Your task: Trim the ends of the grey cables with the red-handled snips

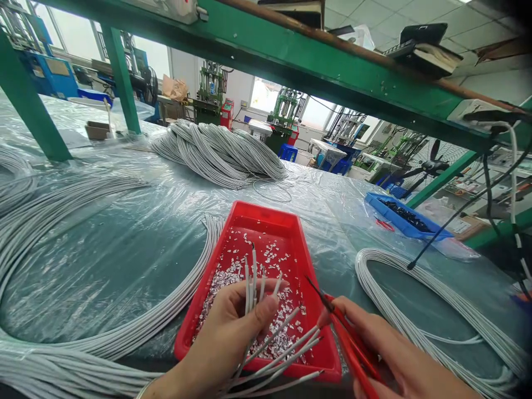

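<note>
My left hand [233, 327] is closed around a bunch of thin grey cable ends [254, 282], fanned out above a red tray [286, 224]. The tray floor is strewn with small silvery foil scraps [233, 277]. My right hand [390, 354] grips red-handled snips [344, 332], their dark tip pointing toward the cable ends over the tray. More cable ends [286, 343] stick out below my left hand, across the tray's near edge.
Long grey cable bundles loop on the plastic-covered table at left [83, 221] and right [415, 310]. A big coil [220, 149] lies at the back. A blue tray [403, 219] of dark parts sits at right. A green frame beam [291, 50] runs overhead.
</note>
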The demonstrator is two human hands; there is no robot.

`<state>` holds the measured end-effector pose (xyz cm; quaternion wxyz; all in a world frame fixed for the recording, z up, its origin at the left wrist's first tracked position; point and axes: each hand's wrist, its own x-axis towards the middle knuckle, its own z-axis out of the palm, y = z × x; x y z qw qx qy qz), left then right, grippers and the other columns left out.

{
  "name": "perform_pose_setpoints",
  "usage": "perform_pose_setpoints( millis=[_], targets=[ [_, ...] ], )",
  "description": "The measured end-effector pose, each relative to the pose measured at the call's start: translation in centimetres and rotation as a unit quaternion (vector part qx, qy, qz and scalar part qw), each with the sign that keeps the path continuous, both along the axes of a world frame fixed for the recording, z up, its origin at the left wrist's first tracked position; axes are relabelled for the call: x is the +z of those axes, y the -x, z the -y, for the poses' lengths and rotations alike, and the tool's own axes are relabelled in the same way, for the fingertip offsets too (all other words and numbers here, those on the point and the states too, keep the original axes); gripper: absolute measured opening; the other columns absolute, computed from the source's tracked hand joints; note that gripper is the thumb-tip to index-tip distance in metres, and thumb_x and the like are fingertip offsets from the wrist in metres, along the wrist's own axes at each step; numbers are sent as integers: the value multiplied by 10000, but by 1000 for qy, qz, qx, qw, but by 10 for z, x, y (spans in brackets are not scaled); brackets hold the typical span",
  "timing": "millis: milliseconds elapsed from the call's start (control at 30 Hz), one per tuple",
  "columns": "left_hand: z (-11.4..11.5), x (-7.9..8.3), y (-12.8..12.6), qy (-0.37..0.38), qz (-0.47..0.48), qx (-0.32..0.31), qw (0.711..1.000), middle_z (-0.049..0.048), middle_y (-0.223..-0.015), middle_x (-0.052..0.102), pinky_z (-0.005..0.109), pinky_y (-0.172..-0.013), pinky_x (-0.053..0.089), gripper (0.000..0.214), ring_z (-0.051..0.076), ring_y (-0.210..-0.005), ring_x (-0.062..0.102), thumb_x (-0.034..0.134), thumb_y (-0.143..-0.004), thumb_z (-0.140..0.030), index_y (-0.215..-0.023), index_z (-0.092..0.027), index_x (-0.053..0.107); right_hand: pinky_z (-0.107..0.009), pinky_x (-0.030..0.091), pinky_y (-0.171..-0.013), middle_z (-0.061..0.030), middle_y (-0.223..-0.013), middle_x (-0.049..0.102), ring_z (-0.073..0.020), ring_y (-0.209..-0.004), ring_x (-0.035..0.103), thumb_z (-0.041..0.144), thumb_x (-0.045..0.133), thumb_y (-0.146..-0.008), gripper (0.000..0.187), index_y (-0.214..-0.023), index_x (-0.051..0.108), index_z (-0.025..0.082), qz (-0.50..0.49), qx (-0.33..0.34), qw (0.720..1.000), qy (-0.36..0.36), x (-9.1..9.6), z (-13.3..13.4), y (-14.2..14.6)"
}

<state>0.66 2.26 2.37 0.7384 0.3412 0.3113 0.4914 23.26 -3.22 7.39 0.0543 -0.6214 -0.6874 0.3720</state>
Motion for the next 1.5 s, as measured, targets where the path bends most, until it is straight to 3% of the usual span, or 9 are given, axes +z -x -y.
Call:
perform_pose_setpoints(
  millis=[200,667,833,1067,1167,1233,1333,1400,1500],
  targets=[
    [5,13,2,-9,-18,-22,1000,-35,-509,463,157,-418,274,225,63,-435,375,776,-670,-348,-778,-178,676,-419,444,-832,-181,-1125,492,-276,-952,539,563,435,-790,750,-1398,258,161,47,62,996,31,11,4,10],
    [9,11,-3,-44,-91,49,994,-24,-530,548,167,-468,356,119,86,-479,450,777,-587,-165,-628,-179,666,-421,465,-736,-140,-929,574,-259,-848,568,471,324,-846,472,-1192,481,190,78,73,994,-9,24,6,33],
    [3,3,2,-33,3,-97,995,2,-503,558,140,-370,311,160,77,-380,479,738,-721,-293,-705,-161,650,-388,474,-671,-135,-936,574,-241,-801,568,463,284,-870,399,-1089,503,212,65,113,990,-45,19,5,25],
    [-5,2,6,36,156,-277,947,-21,-489,450,127,-278,177,210,21,-293,321,674,-794,-323,-695,-143,634,-349,446,-684,-102,-922,571,-216,-809,547,364,360,-851,286,-1037,519,215,72,126,989,-1,40,-2,25],
    [-4,4,5,13,129,-231,964,-13,-521,486,128,-299,167,188,15,-309,330,679,-794,-314,-716,-147,640,-265,423,-608,-70,-797,565,-168,-721,534,325,484,-804,206,-918,577,181,-5,66,998,12,43,-9,31],
    [-3,3,3,-18,84,-194,977,-5,-541,519,141,-321,168,189,18,-322,342,684,-787,-331,-737,-153,646,-205,364,-480,-33,-664,529,-100,-542,469,320,572,-750,215,-858,580,135,-144,-4,989,40,37,-15,41],
    [1,0,1,-63,2,-191,980,-31,-441,473,176,-358,164,233,44,-331,308,652,-800,-389,-759,-161,626,-152,290,-404,52,-506,415,-33,-411,345,282,666,-695,298,-915,557,113,-349,-97,931,48,22,-25,58],
    [2,-1,2,-90,-37,-206,974,-49,-385,416,201,-374,161,280,65,-338,268,604,-821,-430,-735,-165,584,-137,246,-387,42,-492,433,-24,-415,359,230,684,-690,207,-725,532,95,-426,-106,898,29,12,-31,68],
    [3,2,4,-131,-66,-225,963,-34,-427,420,226,-395,183,327,84,-372,285,574,-825,-457,-691,-160,562,-163,169,-373,45,-410,390,-22,-374,303,284,671,-722,304,-616,451,103,-529,-80,839,96,-2,-36,75]
  ],
)
